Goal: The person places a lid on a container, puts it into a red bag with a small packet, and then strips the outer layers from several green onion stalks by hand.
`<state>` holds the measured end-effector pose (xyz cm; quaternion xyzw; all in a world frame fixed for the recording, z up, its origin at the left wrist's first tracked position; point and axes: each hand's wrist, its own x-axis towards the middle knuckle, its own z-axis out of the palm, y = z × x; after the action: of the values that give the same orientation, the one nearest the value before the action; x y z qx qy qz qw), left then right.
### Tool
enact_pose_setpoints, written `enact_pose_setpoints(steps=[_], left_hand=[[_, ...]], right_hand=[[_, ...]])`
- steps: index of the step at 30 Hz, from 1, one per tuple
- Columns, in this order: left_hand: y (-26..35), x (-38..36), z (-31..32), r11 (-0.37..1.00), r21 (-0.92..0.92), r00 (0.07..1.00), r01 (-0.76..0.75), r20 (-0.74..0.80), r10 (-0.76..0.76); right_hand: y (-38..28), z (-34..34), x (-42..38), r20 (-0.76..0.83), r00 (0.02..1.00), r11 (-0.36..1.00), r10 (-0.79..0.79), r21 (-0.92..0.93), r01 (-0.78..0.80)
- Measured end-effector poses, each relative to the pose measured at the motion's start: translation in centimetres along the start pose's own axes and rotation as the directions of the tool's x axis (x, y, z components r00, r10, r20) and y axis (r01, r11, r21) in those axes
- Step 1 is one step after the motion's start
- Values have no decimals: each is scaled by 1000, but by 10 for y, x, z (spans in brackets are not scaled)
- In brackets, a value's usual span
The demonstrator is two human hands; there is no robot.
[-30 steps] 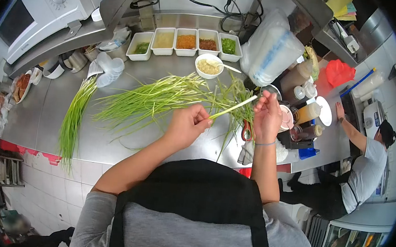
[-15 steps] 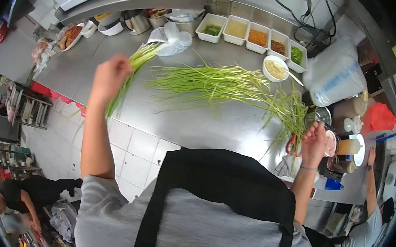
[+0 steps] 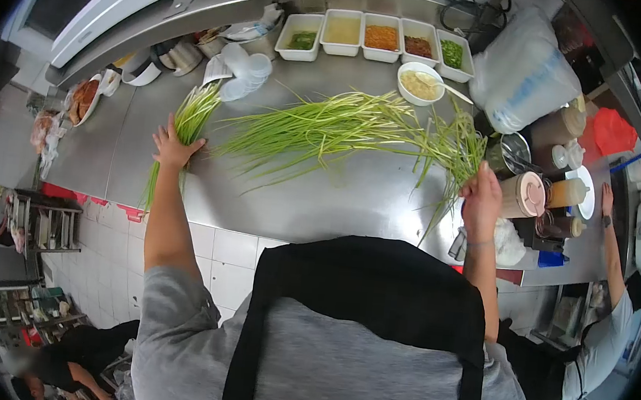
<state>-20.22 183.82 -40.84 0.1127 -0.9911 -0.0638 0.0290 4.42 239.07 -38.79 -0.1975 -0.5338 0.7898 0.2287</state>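
Note:
A bundle of long thin green stalks [image 3: 197, 111], like chives or thin scallions, lies at the left with its pale ends away from me. Over it my left hand [image 3: 174, 151] rests flat, fingers spread. A larger loose pile of the same stalks [image 3: 327, 128] stretches across the middle of the steel table. Its right end is a tangled clump [image 3: 455, 147]. My right hand [image 3: 482, 197] is closed beside that clump, fingertips pressed together. Whatever is between those fingers is too small or hidden to make out.
Behind the stalks stand several white trays [image 3: 341, 49] of chopped food and a white bowl [image 3: 420, 84] with a spoon. Clear plastic cups [image 3: 247, 75] lie at back left. A plastic bag [image 3: 526, 73], metal pot [image 3: 509, 154] and sauce containers [image 3: 523, 195] crowd the right. Co-workers are at both sides.
My left hand has come down from above the left bundle and opened onto it. My right hand has moved left to the clump, fingers still closed. The view has shifted slightly.

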Motion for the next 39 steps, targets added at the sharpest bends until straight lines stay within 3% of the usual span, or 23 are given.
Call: enact_pose_setpoints(steps=[2,3,5,6,7,8,9,11,14,17,20,23,24,26,27,28,32,34,37,39], left_hand=[[29,-11,3,995,23,979,-100,-178,103],[47,-18,3,988,41,952,-147,-266,153],[95,-33,7,902,10,822,-431,-409,397],[122,-39,9,810,-37,751,-586,-399,525],[148,-50,10,689,-84,659,-720,-394,641],[179,-77,1,644,-11,602,-765,-367,709],[204,-101,-7,591,58,542,-805,-333,771],[224,-117,15,404,-314,470,-859,-172,865],[230,-152,-2,329,-391,358,-860,-2,934],[234,-151,-8,290,-432,418,-854,-239,876],[247,-125,-1,380,-361,501,-852,-351,791],[263,-113,10,531,-273,596,-803,-334,730],[268,-111,14,489,-245,545,-837,-300,783],[276,-112,25,399,-194,436,-896,-219,873],[278,-116,29,434,-190,469,-880,-218,856],[281,-119,33,470,-185,502,-863,-218,837],[280,-111,41,568,-299,627,-767,-161,762],[275,-109,41,529,-328,600,-783,-174,781],[269,-104,46,471,-347,558,-811,-213,802],[268,-100,45,467,-366,563,-805,-224,795]], right_hand=[[5,22,3,-21,1000,991,13,-135,-16],[9,39,8,74,997,967,-6,-254,25],[30,70,21,312,942,872,-120,-421,250],[42,91,29,422,889,759,-177,-517,396],[50,112,36,542,783,578,-305,-548,605],[58,129,40,662,641,353,-389,-536,767],[66,140,40,695,610,214,-380,-576,789],[78,150,39,759,555,-80,-340,-611,787],[66,137,21,791,606,-80,-83,-612,787],[70,108,-11,797,604,-5,-1,-604,797],[61,91,-29,802,570,55,-177,-570,820],[53,71,-6,683,640,165,-351,-628,761],[54,62,3,603,670,188,-432,-667,721],[46,54,19,531,725,236,-439,-710,663],[43,53,26,492,751,263,-441,-729,632],[40,61,32,517,706,239,-484,-698,675],[64,106,66,656,659,313,-369,-580,752],[85,125,83,679,633,274,-371,-571,774],[97,135,94,736,614,49,-286,-628,777],[92,136,99,709,669,118,-224,-662,741]])
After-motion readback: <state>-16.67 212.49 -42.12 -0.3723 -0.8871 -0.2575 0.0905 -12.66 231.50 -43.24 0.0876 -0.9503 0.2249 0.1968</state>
